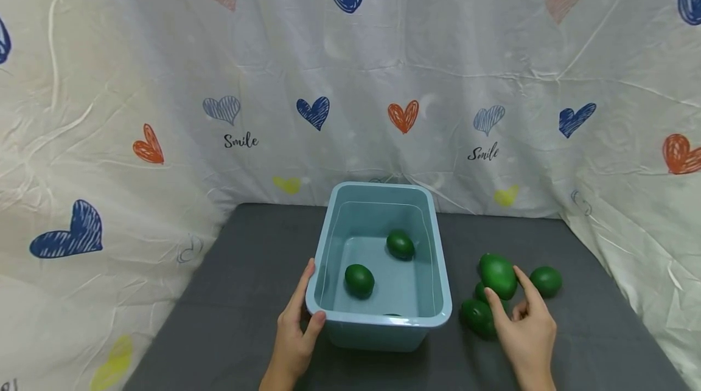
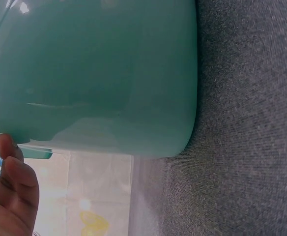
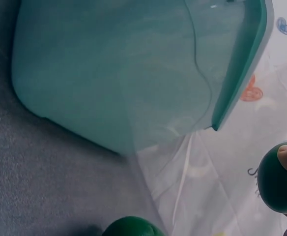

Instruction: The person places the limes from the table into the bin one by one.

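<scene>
A light blue plastic bin [image 1: 379, 335] stands on the dark table, and my left hand [image 1: 292, 336] grips its rim at the near left corner. Inside lie two green oval fruits, one near the left wall [image 1: 359, 281] and one farther back [image 1: 400, 244]; a sliver of another shows behind the front rim. To the right of the bin, my right hand [image 1: 528, 333] pinches a glossy green oval fruit [image 1: 498, 277] between thumb and fingers. In the right wrist view this held fruit [image 3: 277, 183] is partly cut off by the frame edge.
Below the held fruit lies another green fruit [image 1: 477, 319], with one more partly hidden behind it. A further fruit [image 1: 546, 281] sits to the right. Behind the dark grey tabletop [image 1: 241, 306] hangs a white heart-printed sheet [image 1: 350, 75], which also runs down both sides.
</scene>
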Demonstrator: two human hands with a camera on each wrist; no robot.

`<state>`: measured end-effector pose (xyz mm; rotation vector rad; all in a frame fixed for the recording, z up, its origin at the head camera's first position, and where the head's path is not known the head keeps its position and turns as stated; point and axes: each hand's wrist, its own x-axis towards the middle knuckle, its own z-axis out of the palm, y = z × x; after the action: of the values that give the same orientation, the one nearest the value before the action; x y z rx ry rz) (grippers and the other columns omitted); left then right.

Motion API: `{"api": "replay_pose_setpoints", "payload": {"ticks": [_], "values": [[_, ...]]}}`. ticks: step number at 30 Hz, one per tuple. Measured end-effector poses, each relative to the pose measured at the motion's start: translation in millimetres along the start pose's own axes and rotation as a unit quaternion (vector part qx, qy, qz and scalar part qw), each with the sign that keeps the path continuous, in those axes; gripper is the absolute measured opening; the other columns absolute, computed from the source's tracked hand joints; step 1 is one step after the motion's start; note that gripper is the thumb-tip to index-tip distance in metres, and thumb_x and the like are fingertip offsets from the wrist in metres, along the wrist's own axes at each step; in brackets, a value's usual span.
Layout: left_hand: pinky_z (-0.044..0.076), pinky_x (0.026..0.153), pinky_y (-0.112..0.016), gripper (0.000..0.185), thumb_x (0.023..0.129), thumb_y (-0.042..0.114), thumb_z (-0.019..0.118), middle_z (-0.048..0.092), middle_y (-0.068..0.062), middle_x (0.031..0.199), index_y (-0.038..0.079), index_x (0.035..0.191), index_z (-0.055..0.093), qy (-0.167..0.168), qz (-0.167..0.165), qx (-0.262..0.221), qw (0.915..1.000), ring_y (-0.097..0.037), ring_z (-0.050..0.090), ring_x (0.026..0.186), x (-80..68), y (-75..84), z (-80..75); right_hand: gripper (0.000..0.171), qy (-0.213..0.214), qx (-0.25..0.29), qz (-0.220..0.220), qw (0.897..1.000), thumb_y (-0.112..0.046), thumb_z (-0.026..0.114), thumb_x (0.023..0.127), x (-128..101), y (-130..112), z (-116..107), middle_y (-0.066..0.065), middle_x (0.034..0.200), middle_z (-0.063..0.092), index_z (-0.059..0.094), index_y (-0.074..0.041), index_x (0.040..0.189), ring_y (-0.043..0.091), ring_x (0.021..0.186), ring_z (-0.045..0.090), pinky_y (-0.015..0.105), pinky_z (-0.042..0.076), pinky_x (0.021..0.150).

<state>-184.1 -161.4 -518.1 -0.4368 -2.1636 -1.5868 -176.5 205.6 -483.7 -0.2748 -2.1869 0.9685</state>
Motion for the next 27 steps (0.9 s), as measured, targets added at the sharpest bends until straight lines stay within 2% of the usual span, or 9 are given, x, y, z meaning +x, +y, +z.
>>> {"api": "replay_pose_setpoints", "payload": {"ticks": [9,14,16,22,27], "values": [[0.043,0.107,-0.015,0.077,0.101,0.005,0.062,0.036,-0.016,0.170,0.020,0.169,0.030,0.007,0.023,-0.007,0.9997,-0.008,0.043,0.149,0.8,0.9,0.4,0.066,-0.001,0.020,-0.014,1.000,-0.017,0.091,0.085,-2.8,-8.7,9.5,-0.003,0.058,0.039,0.065,-0.007,0.145,0.008,0.046,0.034,0.028,0.029,0.044],[0.044,0.104,-0.013,0.076,0.100,0.007,0.064,0.038,-0.007,0.170,0.021,0.168,0.033,0.020,0.036,-0.002,0.9992,-0.007,0.046,0.147,0.1,2.4,1.7,0.066,-0.001,0.028,-0.029,0.999,-0.014,0.092,0.083,-5.5,-14.9,15.2,-0.003,0.058,0.039,0.066,-0.006,0.143,0.006,0.047,0.034,0.026,0.030,0.045],[0.044,0.105,-0.013,0.076,0.100,0.006,0.064,0.038,-0.004,0.171,0.021,0.168,0.033,0.019,0.032,0.000,0.9993,-0.006,0.045,0.147,-0.5,2.5,1.3,0.066,-0.003,0.031,-0.033,0.999,-0.014,0.093,0.083,-7.1,-16.6,17.7,-0.003,0.058,0.039,0.067,-0.007,0.143,0.006,0.048,0.034,0.025,0.031,0.046],[0.043,0.106,-0.014,0.076,0.101,0.006,0.062,0.036,-0.007,0.172,0.022,0.169,0.031,0.008,0.013,0.002,0.9999,-0.006,0.043,0.148,-2.0,1.9,-0.5,0.067,-0.007,0.041,-0.051,0.998,-0.015,0.094,0.082,-8.0,-21.0,20.8,-0.003,0.058,0.040,0.067,-0.007,0.143,0.002,0.049,0.033,0.025,0.030,0.046],[0.042,0.108,-0.016,0.077,0.101,0.004,0.061,0.034,-0.009,0.173,0.020,0.169,0.029,0.000,0.018,-0.007,0.9998,-0.009,0.042,0.151,-1.2,1.1,-0.8,0.067,-0.006,0.049,-0.059,0.997,-0.014,0.093,0.082,-5.2,-27.0,20.5,-0.003,0.058,0.040,0.067,-0.008,0.143,0.001,0.049,0.033,0.025,0.030,0.047]]}}
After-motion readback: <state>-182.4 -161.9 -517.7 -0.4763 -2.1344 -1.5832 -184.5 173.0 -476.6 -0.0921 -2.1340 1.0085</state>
